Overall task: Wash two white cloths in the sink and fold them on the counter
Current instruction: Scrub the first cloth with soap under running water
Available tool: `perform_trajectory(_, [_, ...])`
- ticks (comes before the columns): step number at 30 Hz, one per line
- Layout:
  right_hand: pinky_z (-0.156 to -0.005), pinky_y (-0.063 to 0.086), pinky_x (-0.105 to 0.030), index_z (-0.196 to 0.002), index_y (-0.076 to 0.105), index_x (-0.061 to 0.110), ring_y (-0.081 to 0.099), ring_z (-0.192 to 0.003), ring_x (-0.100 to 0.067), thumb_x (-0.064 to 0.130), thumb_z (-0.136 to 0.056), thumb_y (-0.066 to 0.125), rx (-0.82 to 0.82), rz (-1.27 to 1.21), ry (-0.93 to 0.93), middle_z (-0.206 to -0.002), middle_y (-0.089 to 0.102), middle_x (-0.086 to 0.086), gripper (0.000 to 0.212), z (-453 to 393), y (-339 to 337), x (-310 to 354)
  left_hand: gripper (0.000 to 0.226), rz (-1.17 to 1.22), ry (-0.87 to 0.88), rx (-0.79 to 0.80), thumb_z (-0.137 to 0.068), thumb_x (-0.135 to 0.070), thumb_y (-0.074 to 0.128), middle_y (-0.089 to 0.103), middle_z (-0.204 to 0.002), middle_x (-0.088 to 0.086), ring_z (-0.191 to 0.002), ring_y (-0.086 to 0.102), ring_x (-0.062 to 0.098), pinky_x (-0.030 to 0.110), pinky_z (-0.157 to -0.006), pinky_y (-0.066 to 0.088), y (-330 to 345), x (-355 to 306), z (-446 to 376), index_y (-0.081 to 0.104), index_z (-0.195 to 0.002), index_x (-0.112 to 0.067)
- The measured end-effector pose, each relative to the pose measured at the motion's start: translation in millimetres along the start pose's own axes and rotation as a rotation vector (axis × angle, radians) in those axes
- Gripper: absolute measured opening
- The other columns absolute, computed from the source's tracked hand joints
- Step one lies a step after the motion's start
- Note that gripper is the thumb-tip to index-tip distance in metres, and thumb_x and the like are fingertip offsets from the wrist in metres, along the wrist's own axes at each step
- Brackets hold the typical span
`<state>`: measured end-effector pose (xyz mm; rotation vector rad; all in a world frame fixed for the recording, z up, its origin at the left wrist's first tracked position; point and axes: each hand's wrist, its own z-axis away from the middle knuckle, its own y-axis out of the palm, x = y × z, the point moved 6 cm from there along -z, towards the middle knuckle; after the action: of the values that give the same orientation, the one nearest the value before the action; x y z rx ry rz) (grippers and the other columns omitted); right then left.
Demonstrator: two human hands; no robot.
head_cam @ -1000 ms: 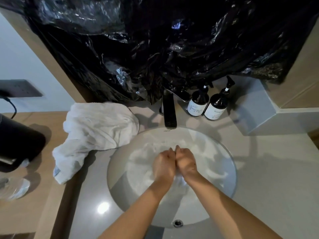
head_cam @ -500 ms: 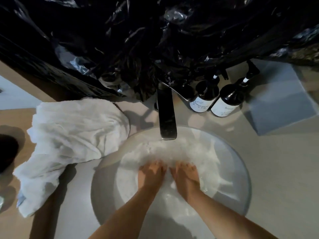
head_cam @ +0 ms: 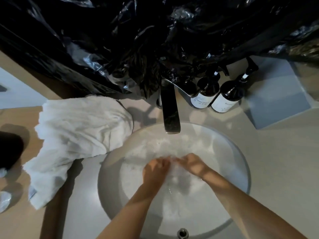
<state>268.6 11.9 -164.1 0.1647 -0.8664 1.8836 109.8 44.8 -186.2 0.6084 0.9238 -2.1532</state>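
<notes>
Sink [head_cam: 240, 163]: both hands in the water. Left hand [head_cam: 156, 170] and right hand [head_cam: 193, 163] curled onto submerged white cloth [head_cam: 146, 149]. Second white cloth [head_cam: 77, 133] heaped left of sink, on counter [head_cam: 276, 161]

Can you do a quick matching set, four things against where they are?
Things:
1. white cloth heaped on the counter
2. dark metal faucet
3. two dark pump bottles
4. both hands

Places:
A. in the water of the round white sink
B. right of the faucet
C. left of the sink
D. over the sink's far rim

Pairs: 1-C, 2-D, 3-B, 4-A
</notes>
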Motion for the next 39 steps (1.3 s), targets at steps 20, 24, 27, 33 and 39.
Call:
perform_trajectory(20, [-0.074,0.050,-0.036,-0.069,0.065,0.007,0.064,-0.078,-0.031,0.035,-0.101,0.037,-0.383,-0.207,-0.225,-0.077,0.069,-0.014,0.051,106,-27,59,0.039,0.093,0.185,-0.234,-0.104,-0.024,0.036,0.068,-0.089,0.010,-0.091,0.066,0.029,0.028,-0.067,0.039,-27,-96,100,0.067,-0.086,-0.008])
perform_trajectory(24, [-0.073,0.046,-0.032,-0.075,0.067,0.007,0.065,-0.085,-0.031,0.036,-0.101,0.038,-0.368,-0.199,-0.219,-0.087,0.071,-0.017,0.048,102,-23,59,0.036,0.141,0.259,-0.269,-0.105,-0.022,0.037,0.065,-0.082,0.008,-0.084,0.065,0.027,0.028,-0.065,0.040,-35,-98,119,0.064,-0.084,-0.008])
perform_trajectory(27, [-0.073,0.046,-0.033,-0.081,0.068,0.004,0.065,-0.088,-0.032,0.035,-0.101,0.038,-0.437,-0.236,-0.242,-0.093,0.071,-0.019,0.048,101,-29,65,0.040,0.116,0.259,-0.271,-0.105,-0.023,0.037,0.070,-0.091,0.014,-0.087,0.064,0.029,0.028,-0.070,0.042,-36,-102,111,0.067,-0.086,-0.006])
perform_trajectory(33, [-0.068,0.043,-0.035,-0.065,0.059,0.008,0.059,-0.075,-0.032,0.035,-0.101,0.039,-0.401,-0.266,-0.231,-0.074,0.065,-0.015,0.049,97,-30,65,0.039,0.099,0.287,-0.291,-0.105,-0.024,0.035,0.070,-0.110,0.014,-0.105,0.065,0.032,0.030,-0.083,0.047,-35,-104,115,0.070,-0.107,-0.007])
perform_trajectory(39, [-0.071,0.046,-0.034,-0.070,0.063,0.007,0.063,-0.078,-0.031,0.034,-0.101,0.038,-0.381,-0.204,-0.242,-0.079,0.068,-0.015,0.049,94,-13,60,0.043,0.068,0.246,-0.289,-0.105,-0.027,0.033,0.068,-0.087,0.010,-0.089,0.064,0.029,0.031,-0.071,0.042,-41,-91,105,0.065,-0.084,-0.010])
